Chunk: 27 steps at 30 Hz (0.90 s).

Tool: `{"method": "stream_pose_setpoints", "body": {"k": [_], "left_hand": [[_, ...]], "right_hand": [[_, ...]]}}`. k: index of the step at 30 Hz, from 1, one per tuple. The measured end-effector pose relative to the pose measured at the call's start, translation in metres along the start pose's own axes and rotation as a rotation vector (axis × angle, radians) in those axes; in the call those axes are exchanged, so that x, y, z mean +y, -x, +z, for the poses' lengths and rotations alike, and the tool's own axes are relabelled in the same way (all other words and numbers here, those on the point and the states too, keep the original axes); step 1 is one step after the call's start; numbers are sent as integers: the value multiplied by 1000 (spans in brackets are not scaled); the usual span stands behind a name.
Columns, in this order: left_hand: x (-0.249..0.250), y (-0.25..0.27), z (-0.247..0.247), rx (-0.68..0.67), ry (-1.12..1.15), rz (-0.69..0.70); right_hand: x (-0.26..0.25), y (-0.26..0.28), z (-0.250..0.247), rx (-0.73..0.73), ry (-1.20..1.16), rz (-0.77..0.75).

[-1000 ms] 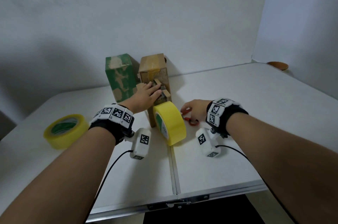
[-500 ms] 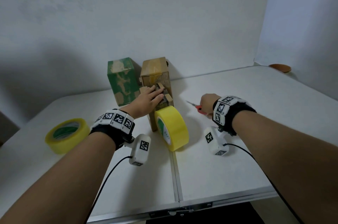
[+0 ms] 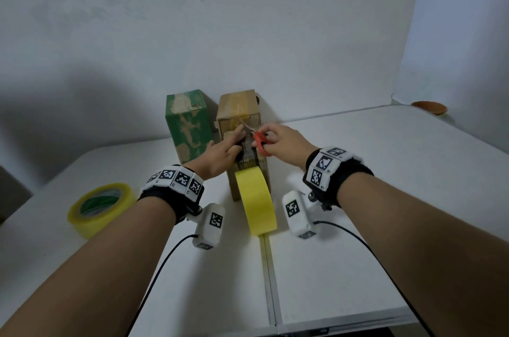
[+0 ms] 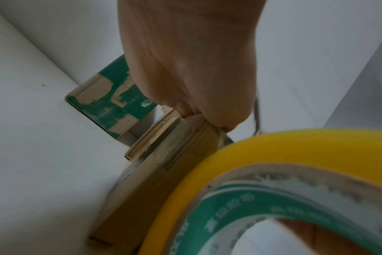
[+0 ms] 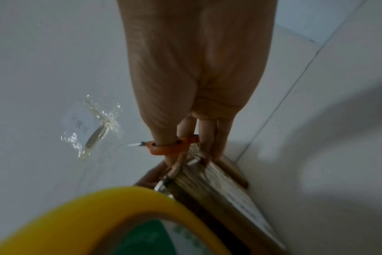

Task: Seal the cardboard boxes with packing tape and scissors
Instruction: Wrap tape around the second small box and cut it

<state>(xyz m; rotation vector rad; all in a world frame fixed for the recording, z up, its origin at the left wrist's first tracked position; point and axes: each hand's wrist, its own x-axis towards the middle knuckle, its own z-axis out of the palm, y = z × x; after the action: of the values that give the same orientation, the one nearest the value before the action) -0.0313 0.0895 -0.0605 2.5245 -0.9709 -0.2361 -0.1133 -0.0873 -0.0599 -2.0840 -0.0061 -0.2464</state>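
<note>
- Pressing on the brown box (image 3: 249, 171), the left hand (image 3: 220, 153) lies with fingers extended.
- Right hand (image 3: 286, 142) grips orange scissors (image 3: 259, 141), blades at the box's top.
- Tape roll (image 3: 257, 199) stands on the desk (image 3: 358, 254), against the box.

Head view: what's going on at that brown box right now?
A person is taping the brown cardboard box. The left hand presses on its front face, while the right hand holds orange-handled scissors with the blades at the tape strip. The yellow tape roll stands on edge against the box; the cut isn't visibly done.
</note>
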Motion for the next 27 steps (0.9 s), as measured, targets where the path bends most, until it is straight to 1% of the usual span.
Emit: {"method": "stream_pose_setpoints", "body": {"k": [2, 4, 7, 9, 10, 12, 13, 14, 16, 18, 20, 23, 25, 27], "left_hand": [[3, 1, -1, -12, -17, -20], [7, 3, -2, -9, -50, -2], [10, 13, -3, 60, -52, 34], [6, 22, -6, 156, 67, 57], [1, 27, -7, 229, 160, 54], [-12, 37, -10, 408, 328, -11], [-17, 41, -11, 467, 408, -69], [-19, 46, -11, 490, 505, -124], [-20, 56, -13, 456, 691, -205], [-20, 64, -15, 347, 815, -225], [-18, 70, -15, 249, 841, -216], [-12, 78, -12, 224, 795, -245], [-4, 86, -8, 227, 832, -322], [8, 91, -4, 180, 867, -404]], "right_hand": [[6, 2, 2, 13, 53, -11], [4, 3, 2, 30, 109, -30], [0, 4, 2, 39, 157, -35], [1, 4, 3, 45, 164, -39], [2, 5, 4, 50, 159, -42], [1, 6, 6, 60, 164, -42], [0, 7, 7, 68, 170, -40], [-1, 7, 8, 77, 174, -37], [-4, 8, 10, 99, 173, -16], [-6, 9, 14, 116, 170, 6], [-7, 11, 16, 123, 183, 18], [-10, 14, 17, 121, 209, 41], [-12, 16, 16, 114, 215, 56], [-13, 19, 15, 100, 212, 68]]}}
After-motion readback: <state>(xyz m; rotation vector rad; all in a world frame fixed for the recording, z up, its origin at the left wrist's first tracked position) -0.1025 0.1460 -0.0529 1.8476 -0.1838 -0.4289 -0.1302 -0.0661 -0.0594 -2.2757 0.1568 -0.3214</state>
